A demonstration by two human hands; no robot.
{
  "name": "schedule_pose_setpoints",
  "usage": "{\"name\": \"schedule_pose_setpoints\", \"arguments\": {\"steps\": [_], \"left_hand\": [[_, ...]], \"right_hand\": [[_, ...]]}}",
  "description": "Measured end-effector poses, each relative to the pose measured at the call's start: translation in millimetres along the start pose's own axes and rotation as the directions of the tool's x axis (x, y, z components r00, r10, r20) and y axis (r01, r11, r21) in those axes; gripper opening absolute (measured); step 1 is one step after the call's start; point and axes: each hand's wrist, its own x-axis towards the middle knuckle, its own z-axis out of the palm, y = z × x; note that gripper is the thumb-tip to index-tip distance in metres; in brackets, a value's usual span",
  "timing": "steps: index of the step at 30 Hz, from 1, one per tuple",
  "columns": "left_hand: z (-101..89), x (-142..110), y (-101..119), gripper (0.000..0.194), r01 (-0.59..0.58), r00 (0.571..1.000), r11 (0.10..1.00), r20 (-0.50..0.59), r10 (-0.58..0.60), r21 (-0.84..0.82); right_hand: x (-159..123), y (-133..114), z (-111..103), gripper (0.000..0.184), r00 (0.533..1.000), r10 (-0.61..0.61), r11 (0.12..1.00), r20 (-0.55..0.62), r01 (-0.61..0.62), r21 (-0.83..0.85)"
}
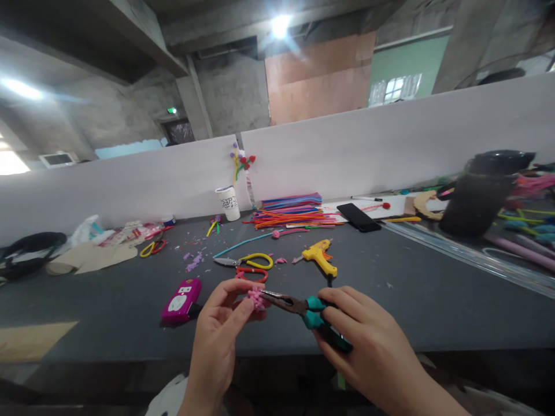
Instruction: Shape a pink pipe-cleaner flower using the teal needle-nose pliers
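Note:
My left hand [228, 326] pinches a small fuzzy pink pipe-cleaner piece [256, 297] between thumb and fingers, above the front of the table. Wrapped round the teal and black handles, my right hand [362, 332] holds a pair of needle-nose pliers [299, 305]. The tips of the pliers reach the pink piece; whether the jaws grip it is too small to tell. Just beyond my left hand lie scissors [251, 263] with yellow and red handles. A yellow glue gun [319, 257] rests on the table behind the pliers.
Several pipe cleaners [295, 216] are piled at the back, beside a white paper cup [228, 203]. A magenta box-shaped thing [181, 300] lies at left. Toward the right are a black phone [358, 217], clear plastic strips [468, 254] and a dark jug [479, 196].

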Motion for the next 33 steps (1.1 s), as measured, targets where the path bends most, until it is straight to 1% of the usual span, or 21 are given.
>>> {"name": "schedule_pose_setpoints", "arguments": {"steps": [5, 10, 15, 19, 25, 30, 33], "left_hand": [[1.2, 0.9, 0.4, 0.014, 0.026, 0.999, 0.998, -0.02, -0.027, -0.059], [1.1, 1.4, 1.0, 0.012, 0.025, 1.0, 0.996, -0.008, -0.025, -0.089], [1.5, 1.0, 0.9, 0.013, 0.012, 1.0, 0.998, -0.005, -0.013, -0.064], [-0.5, 1.6, -1.7, 0.013, -0.016, 1.0, 1.0, -0.025, 0.016, 0.006], [3.0, -2.4, -3.1, 0.017, -0.092, 0.992, 0.982, -0.068, 0.104, 0.166], [7.9, -7.2, -4.2, 0.014, -0.184, 0.972, 0.915, -0.07, 0.223, 0.358], [6.5, -7.2, -4.5, 0.016, -0.207, 0.968, 0.873, -0.037, 0.248, 0.441]], "right_hand": [[-0.2, 1.1, -2.1, 0.016, 1.0, 0.007, 1.0, 0.008, -0.007, -0.012], [0.2, 1.1, -6.5, 0.014, 1.0, -0.002, 1.0, -0.017, 0.002, -0.022], [-0.5, -0.3, -5.1, 0.013, 1.0, -0.006, 1.0, -0.004, 0.006, -0.016], [-1.6, -0.5, -2.4, 0.015, 1.0, 0.002, 1.0, 0.016, -0.001, -0.008], [-1.7, 6.4, 0.3, 0.013, 0.993, 0.096, 0.993, 0.068, -0.1, 0.065], [-1.4, 8.4, 5.4, 0.014, 0.987, 0.126, 0.986, 0.097, -0.136, 0.098], [-1.5, 8.1, 7.1, 0.013, 0.987, 0.126, 0.986, 0.103, -0.136, 0.1]]}}
